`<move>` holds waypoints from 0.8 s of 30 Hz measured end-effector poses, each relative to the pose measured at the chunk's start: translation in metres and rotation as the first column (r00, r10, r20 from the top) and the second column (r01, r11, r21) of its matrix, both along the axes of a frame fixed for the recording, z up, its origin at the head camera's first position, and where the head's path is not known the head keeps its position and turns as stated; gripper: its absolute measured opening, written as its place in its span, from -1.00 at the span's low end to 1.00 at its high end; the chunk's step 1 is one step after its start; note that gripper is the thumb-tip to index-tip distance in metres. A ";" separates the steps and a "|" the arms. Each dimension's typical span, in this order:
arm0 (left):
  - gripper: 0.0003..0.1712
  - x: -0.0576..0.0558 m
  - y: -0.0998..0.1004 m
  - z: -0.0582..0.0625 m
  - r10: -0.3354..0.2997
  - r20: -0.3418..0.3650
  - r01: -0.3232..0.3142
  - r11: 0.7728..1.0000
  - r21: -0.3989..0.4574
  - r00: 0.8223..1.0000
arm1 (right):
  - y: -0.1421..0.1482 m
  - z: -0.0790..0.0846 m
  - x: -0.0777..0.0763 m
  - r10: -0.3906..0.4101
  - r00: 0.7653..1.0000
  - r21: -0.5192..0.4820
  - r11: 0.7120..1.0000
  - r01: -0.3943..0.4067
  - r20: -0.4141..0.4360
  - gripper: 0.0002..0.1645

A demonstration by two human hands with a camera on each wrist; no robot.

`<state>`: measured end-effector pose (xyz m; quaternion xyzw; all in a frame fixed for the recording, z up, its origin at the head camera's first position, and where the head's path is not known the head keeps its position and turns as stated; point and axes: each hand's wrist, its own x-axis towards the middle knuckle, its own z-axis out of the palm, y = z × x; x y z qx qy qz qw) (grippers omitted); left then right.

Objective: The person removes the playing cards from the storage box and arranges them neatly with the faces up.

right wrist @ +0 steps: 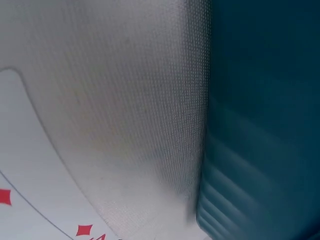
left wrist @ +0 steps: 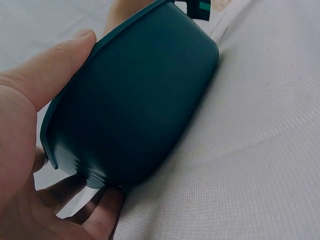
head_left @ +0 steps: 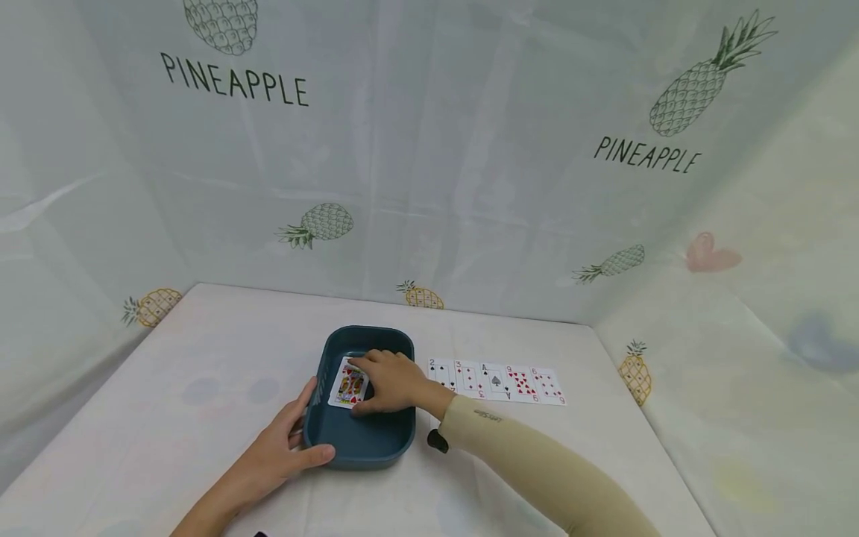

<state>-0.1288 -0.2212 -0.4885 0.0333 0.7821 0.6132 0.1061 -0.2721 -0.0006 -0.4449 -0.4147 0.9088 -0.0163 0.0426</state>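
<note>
The teal bin [head_left: 369, 441] stood on the tabletop [head_left: 221, 347], roughly midway between its left and right edges and somewhat back from its far edge. The left hand [head_left: 285, 440] grasped the bin's left side, its thumb along the rim and its fingers against the outer wall, as the left wrist view showed. The face card [head_left: 347, 388], marked with red hearts, lay face up inside the bin. The right hand [head_left: 389, 380] reached into the bin over this card and covered its right part; its grip spanned the card, fingers bent at the far end and thumb at the near end. Whether the card had left the floor of the bin could not be told.

Between the bin and the tabletop's right edge lay a row of five cards [head_left: 496, 382], side by side and face up: a black two, a three of diamonds, an ace of spades, a nine of hearts and a six of diamonds. In the right wrist view, a diamond card [right wrist: 27, 175] lay near the bin's wall, apart from it.
</note>
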 end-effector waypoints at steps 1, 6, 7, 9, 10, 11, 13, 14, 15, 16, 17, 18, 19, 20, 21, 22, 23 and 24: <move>0.24 0.000 0.000 0.000 -0.002 -0.002 0.002 1.000 0.004 1.000 | -0.001 0.000 0.000 -0.002 1.000 0.008 1.000 0.002 -0.008 0.09; 0.23 0.000 0.000 0.002 0.000 0.004 0.000 1.000 -0.008 1.000 | -0.002 -0.001 0.001 -0.013 0.999 0.024 1.000 0.014 -0.036 0.07; 0.23 0.000 0.000 0.002 0.000 0.007 0.000 1.000 -0.007 1.000 | -0.002 -0.002 0.002 -0.016 0.999 0.023 1.000 0.016 -0.037 0.07; 0.23 0.000 0.000 0.002 0.001 0.011 -0.001 1.000 -0.008 1.000 | -0.003 -0.002 0.003 -0.019 0.999 0.020 1.000 0.020 -0.036 0.05; 0.23 0.001 0.000 0.002 0.001 0.012 -0.001 1.000 -0.005 1.000 | -0.003 -0.002 0.003 -0.021 0.999 0.020 1.000 0.021 -0.037 0.04; 0.23 0.001 -0.001 0.001 0.000 0.013 0.000 1.000 -0.002 1.000 | -0.003 -0.002 0.003 -0.020 0.999 0.019 1.000 0.021 -0.037 0.04; 0.23 0.001 -0.001 0.001 -0.001 0.011 0.001 1.000 0.000 1.000 | -0.003 -0.001 0.003 -0.016 0.999 0.015 1.000 0.016 -0.036 0.05; 0.23 0.001 -0.001 0.001 -0.001 0.011 0.001 1.000 -0.001 1.000 | -0.003 0.000 0.004 -0.014 0.999 0.013 1.000 0.014 -0.034 0.05; 0.23 0.001 -0.001 0.001 -0.001 0.011 0.001 1.000 -0.001 1.000 | -0.003 0.001 0.004 -0.011 0.999 0.010 1.000 0.012 -0.033 0.05; 0.23 0.001 -0.001 0.001 -0.001 0.013 0.001 1.000 0.001 1.000 | -0.003 0.001 0.004 -0.009 0.999 0.008 1.000 0.009 -0.031 0.06; 0.23 0.001 -0.001 0.001 0.000 0.012 0.000 1.000 -0.001 1.000 | -0.002 0.002 0.004 -0.007 1.000 0.005 1.000 0.007 -0.027 0.06; 0.23 0.001 -0.001 0.001 0.002 0.012 -0.002 1.000 -0.002 1.000 | -0.002 0.002 0.004 -0.005 1.000 0.004 1.000 0.006 -0.024 0.06; 0.23 0.001 -0.001 0.001 0.004 0.011 -0.004 1.000 -0.005 1.000 | -0.002 0.002 0.004 -0.005 1.000 0.002 1.000 0.005 -0.022 0.06; 0.24 0.001 -0.001 0.001 0.006 0.010 -0.005 1.000 -0.009 1.000 | -0.001 0.002 0.004 -0.004 1.000 0.000 1.000 0.004 -0.020 0.06; 0.24 0.001 -0.001 0.001 0.007 0.009 -0.007 1.000 -0.013 1.000 | -0.001 0.002 0.004 -0.002 1.000 -0.002 1.000 0.002 -0.018 0.05; 0.24 0.001 0.000 0.001 0.008 0.008 -0.008 1.000 -0.014 1.000 | -0.001 0.002 0.004 -0.001 1.000 -0.004 1.000 0.001 -0.015 0.04; 0.24 0.001 0.000 0.001 0.009 0.006 -0.009 1.000 -0.016 1.000 | -0.001 0.002 0.003 0.001 1.000 -0.007 1.000 -0.001 -0.012 0.04; 0.25 0.001 0.000 0.001 0.010 0.005 -0.010 1.000 -0.018 1.000 | -0.001 0.002 0.003 0.002 1.000 -0.012 1.000 -0.002 -0.009 0.03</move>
